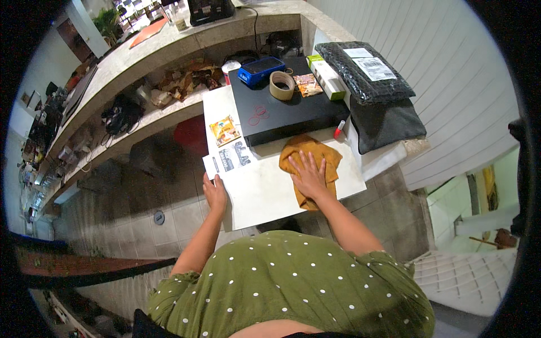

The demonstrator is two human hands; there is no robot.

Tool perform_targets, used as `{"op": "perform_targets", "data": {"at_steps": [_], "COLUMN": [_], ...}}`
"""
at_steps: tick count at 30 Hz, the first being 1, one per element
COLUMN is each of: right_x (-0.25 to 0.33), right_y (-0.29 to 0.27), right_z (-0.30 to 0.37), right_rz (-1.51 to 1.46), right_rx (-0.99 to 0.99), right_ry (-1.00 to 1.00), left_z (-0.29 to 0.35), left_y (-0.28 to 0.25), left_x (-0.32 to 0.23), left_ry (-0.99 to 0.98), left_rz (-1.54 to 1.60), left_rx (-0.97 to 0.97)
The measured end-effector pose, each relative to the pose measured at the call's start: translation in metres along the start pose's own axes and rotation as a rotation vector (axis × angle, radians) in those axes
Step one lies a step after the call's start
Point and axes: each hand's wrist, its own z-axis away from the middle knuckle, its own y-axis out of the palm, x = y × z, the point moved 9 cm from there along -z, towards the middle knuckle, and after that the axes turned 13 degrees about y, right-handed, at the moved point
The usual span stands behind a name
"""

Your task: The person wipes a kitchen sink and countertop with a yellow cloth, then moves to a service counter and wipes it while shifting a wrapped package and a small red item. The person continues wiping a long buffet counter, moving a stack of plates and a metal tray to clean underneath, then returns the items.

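Near the middle of the frame, the right hand [309, 176] lay flat and open on the cloth [309, 163], fingers spread and pointing toward the top of the picture, gripping nothing. The mustard cloth sat crumpled on the white table [265, 197], directly under that palm, its long axis running from the lower middle up toward the black box [284, 112], whose near edge it touched. Bare table stretched to the left of the cloth, so the cloth lay right of the left hand [214, 194] and well apart from it. The left hand rested on the table's left edge, fingers loosely open, holding nothing, just below a printed sheet [228, 159] and a small packet [224, 130]. A tape roll [282, 85] and a blue device [261, 69] stood on the box.
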Motion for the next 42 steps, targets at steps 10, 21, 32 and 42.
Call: {"op": "perform_targets", "data": {"at_steps": [10, 21, 32, 42], "right_x": [0.064, 0.132, -0.083, -0.129], "right_y": [0.027, 0.05, -0.013, -0.019], "right_z": [0.095, 0.161, 0.113, 0.021], "right_rz": [0.037, -0.028, -0.096, -0.025], "right_rx": [0.084, 0.046, -0.097, 0.005], "right_ry": [0.063, -0.347, 0.335, 0.438], "left_z": [0.023, 0.073, 0.077, 0.036], "left_y": [0.0, 0.012, -0.077, -0.048], "left_x": [0.048, 0.17, 0.213, -0.003], "left_ry": [-0.126, -0.158, -0.488, 0.275], "left_rz": [0.298, 0.266, 0.368, -0.007], "left_rx": [0.177, 0.473, 0.289, 0.1]}}
